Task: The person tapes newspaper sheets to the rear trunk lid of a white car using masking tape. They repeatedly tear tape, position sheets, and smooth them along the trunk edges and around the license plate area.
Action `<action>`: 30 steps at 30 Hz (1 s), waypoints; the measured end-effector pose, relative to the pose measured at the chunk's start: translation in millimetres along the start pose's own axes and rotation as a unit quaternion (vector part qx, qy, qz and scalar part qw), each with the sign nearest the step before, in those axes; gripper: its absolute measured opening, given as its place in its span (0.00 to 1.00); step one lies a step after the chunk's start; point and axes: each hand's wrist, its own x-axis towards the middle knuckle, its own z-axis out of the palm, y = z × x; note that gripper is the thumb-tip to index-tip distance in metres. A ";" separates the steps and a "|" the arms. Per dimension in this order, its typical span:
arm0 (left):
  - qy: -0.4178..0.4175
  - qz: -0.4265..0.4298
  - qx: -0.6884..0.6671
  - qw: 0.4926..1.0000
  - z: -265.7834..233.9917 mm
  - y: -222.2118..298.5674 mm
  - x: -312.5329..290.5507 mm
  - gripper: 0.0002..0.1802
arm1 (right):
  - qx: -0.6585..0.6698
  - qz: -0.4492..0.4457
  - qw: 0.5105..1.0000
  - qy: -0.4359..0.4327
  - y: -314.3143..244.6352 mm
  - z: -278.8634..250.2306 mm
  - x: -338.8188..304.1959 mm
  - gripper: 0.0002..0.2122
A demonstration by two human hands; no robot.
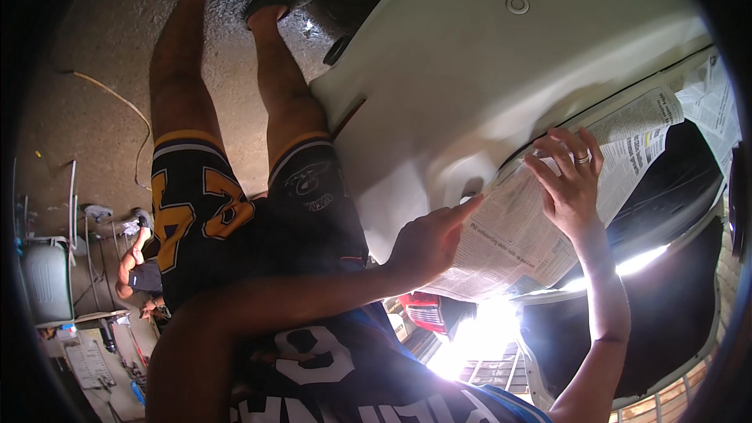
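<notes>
A sheet of newspaper (513,247) lies along the window edge of a pale car body panel (439,70), partly over the dark window opening. My left hand (427,243) is at the paper's near left edge, its index finger stretched along the border beside a recessed door handle (471,187). Its other fingers are curled and partly hidden. My right hand (570,176) wears a ring and rests on the sheet with fingers spread, the tips at the upper edge by the black seam. A second newspaper piece (711,98) covers the far right end.
A red tail light (425,312) glows beside bright daylight below the paper. At the far left, another person (141,270) sits near a grey plastic chair (48,280). A thin hose (113,92) crosses the wet concrete floor (102,39). A round cap (517,5) marks the panel.
</notes>
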 end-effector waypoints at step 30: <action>0.024 -0.147 -0.118 0.982 16.7 -3.7 -3.4 0.14 | 0.070 -0.039 0.994 -0.078 -21.8 18.0 -13.4 0.12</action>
